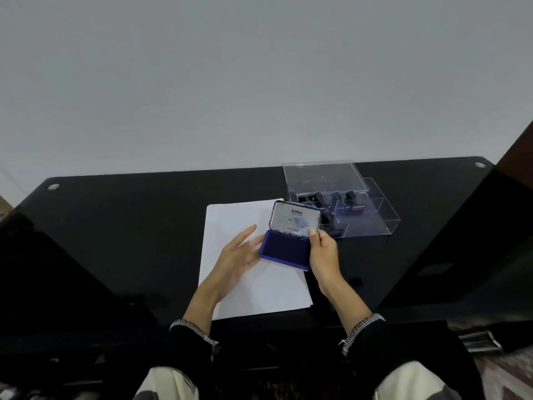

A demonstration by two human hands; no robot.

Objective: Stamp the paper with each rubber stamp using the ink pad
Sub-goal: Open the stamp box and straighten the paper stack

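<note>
ink pad open, held over the paper

right hand (324, 252) has the ink pad (285, 251) by its right side, fingers curled round the edge and the thumb up against the raised lid (295, 217). left hand (240, 255) is mostly flat, fingers fairly straight, propping the pad's left end from underneath. the pad itself is open, blue pad showing, lid tipped up and back with a printed label on the inside. it's sitting above the top right part of the white paper (230, 223), which lies flat on the black table (129, 220). just beyond the pad, to the right, there's a clear plastic box (372, 223) with its lid open, and the rubber stamps (350, 197) stand inside it in compartments, dark handles up. can't make out how many for sure.
</note>
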